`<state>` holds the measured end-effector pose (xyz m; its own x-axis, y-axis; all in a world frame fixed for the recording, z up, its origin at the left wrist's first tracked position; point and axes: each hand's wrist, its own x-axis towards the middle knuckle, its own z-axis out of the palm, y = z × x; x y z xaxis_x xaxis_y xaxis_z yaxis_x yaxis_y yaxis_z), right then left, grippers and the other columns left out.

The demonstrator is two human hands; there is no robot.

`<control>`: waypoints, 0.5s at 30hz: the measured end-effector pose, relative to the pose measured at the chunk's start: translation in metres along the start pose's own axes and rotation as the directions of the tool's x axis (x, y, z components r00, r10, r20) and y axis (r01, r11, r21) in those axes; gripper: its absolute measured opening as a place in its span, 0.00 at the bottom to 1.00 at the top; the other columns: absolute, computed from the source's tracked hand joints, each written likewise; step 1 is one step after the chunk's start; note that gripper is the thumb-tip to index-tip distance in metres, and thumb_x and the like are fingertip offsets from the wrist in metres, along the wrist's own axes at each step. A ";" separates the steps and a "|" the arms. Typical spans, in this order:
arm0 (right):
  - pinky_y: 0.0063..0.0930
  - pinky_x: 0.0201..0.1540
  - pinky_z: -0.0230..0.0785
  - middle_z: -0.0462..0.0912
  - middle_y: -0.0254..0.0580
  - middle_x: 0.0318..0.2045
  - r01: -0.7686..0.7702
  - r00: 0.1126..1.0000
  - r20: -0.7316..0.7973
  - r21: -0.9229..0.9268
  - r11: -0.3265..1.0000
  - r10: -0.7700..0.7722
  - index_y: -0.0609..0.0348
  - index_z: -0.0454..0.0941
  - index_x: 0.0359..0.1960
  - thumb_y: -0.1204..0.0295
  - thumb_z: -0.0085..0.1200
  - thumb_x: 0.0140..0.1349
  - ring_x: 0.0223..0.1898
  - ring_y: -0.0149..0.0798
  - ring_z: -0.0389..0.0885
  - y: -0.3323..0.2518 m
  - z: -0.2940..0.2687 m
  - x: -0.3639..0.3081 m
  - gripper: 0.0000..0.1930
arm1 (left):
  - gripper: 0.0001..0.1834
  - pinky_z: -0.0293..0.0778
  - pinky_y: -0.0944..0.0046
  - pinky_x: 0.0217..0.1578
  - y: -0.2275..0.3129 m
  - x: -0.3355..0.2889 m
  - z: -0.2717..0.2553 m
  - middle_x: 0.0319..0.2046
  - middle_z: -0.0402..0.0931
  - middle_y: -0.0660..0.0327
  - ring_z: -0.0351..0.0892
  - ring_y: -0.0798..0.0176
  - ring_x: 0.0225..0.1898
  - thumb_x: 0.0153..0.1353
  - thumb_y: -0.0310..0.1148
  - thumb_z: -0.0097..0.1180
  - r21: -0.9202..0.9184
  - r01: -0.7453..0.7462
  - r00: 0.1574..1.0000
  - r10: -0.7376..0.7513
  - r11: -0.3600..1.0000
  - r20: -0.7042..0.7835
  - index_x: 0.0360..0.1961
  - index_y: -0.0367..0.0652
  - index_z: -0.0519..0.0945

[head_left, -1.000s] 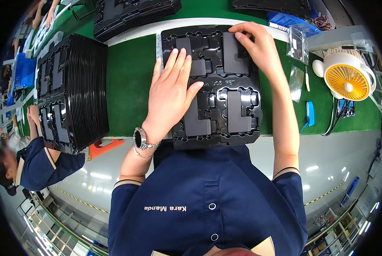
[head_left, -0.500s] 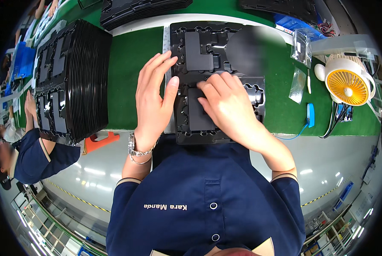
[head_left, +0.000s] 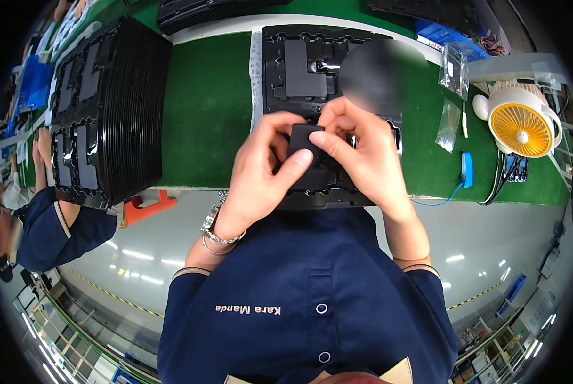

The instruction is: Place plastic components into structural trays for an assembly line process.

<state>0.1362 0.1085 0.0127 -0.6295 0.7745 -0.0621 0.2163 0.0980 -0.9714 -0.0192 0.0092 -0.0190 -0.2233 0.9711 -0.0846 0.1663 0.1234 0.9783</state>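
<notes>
A black moulded plastic tray (head_left: pixel 275 105) lies before me on the green bench. In its far half rests a flat dark-grey L-shaped piece (head_left: pixel 302 80). Over the near half, a flat black piece (head_left: pixel 306 136) is pinched between both hands, tilted up off the tray. My left hand (head_left: pixel 270 160) grips its left side, thumb across the front. My right hand (head_left: pixel 361 141) holds the upper right corner with thumb and bent fingers. Fingers cover much of the piece, so its full outline is hidden. A round blurred patch hides the tray's far right part.
A tall stack of black trays (head_left: pixel 133 115) stands at the left, more trays (head_left: pixel 216 11) at the far edge. To the right are clear plastic bags (head_left: pixel 453 70), a blue strap with a cord (head_left: pixel 467 169) and a white-and-yellow fan (head_left: pixel 522 128). A co-worker (head_left: pixel 62 227) is at far left.
The black piece has come up from the tray's near half into my fingers. My left hand moved right and closed on it; my right hand now pinches its upper corner.
</notes>
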 end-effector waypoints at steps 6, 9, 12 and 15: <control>0.19 0.35 0.65 0.79 0.34 0.29 0.065 0.978 -0.210 0.229 0.971 -0.016 0.64 0.76 0.38 0.75 0.59 0.60 0.30 0.24 0.72 0.000 0.004 -0.002 0.08 | 0.14 0.72 0.70 0.39 0.011 0.001 0.011 0.33 0.76 0.66 0.73 0.74 0.35 0.64 0.32 0.56 -0.270 0.085 0.990 -0.051 0.959 0.132 0.47 0.34 0.75; 0.21 0.38 0.66 0.78 0.34 0.29 0.085 0.994 -0.084 0.186 0.979 -0.070 0.65 0.77 0.35 0.75 0.57 0.61 0.32 0.25 0.73 0.013 0.002 -0.009 0.06 | 0.13 0.71 0.70 0.42 0.010 0.001 0.010 0.36 0.75 0.66 0.73 0.74 0.39 0.64 0.32 0.54 -0.363 0.065 0.994 -0.029 0.930 0.103 0.46 0.35 0.75; 0.22 0.39 0.66 0.76 0.34 0.29 -0.004 0.997 -0.072 0.294 0.956 0.026 0.66 0.77 0.33 0.74 0.57 0.61 0.32 0.27 0.73 0.009 0.007 -0.014 0.06 | 0.13 0.70 0.69 0.43 0.012 0.002 0.013 0.38 0.75 0.66 0.72 0.73 0.40 0.64 0.31 0.53 -0.415 0.075 0.996 -0.051 0.907 0.070 0.46 0.35 0.74; 0.23 0.38 0.67 0.76 0.35 0.28 0.027 0.996 -0.091 0.287 0.958 -0.001 0.66 0.77 0.33 0.75 0.57 0.60 0.31 0.28 0.73 0.012 0.009 -0.014 0.06 | 0.13 0.70 0.68 0.44 0.013 0.003 0.017 0.38 0.75 0.65 0.72 0.72 0.40 0.63 0.30 0.53 -0.391 0.073 0.997 -0.058 0.918 0.050 0.46 0.35 0.74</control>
<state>0.1409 0.0932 -0.0006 -0.5591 0.8282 -0.0400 -0.0242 -0.0645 -0.9976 -0.0009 0.0169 -0.0094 -0.1845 0.9712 -0.1507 -0.2392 0.1044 0.9653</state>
